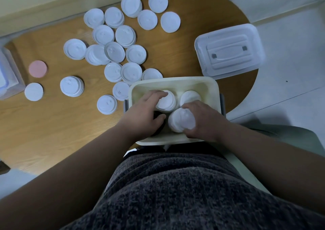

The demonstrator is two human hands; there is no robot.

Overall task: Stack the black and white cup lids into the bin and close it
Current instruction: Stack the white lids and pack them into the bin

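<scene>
1. While your right hand (202,122) has its fingers curled round the near white stack (182,121), gripping it by the sides, set that stack straight down so it lands flat on the floor of the bin (173,82) and does not lean.
2. Your left hand (146,110) lies with its fingers over the top of the far-left white stack (167,101) and its thumb at that stack's near edge. I cannot tell whether it clasps the stack or only steadies it. Use it as a brace, because the two stacks stand just beside each other and could knock.
3. Mind the black lids (160,126), mostly hidden under your left palm in the bin's near-left corner. They appear to sit lower than the white stacks.
4. A third white stack (190,96) stands at the far right of the bin, so leave it alone.
5. Many loose white lids (112,34) lie scattered on the table (52,124), left of and beyond the bin. Gather them in small nested piles with the rims aligned.
6. At the table's right edge lies the bin lid (228,50), well apart from your hands. With so many lids out, closing looks a long way off.
</scene>
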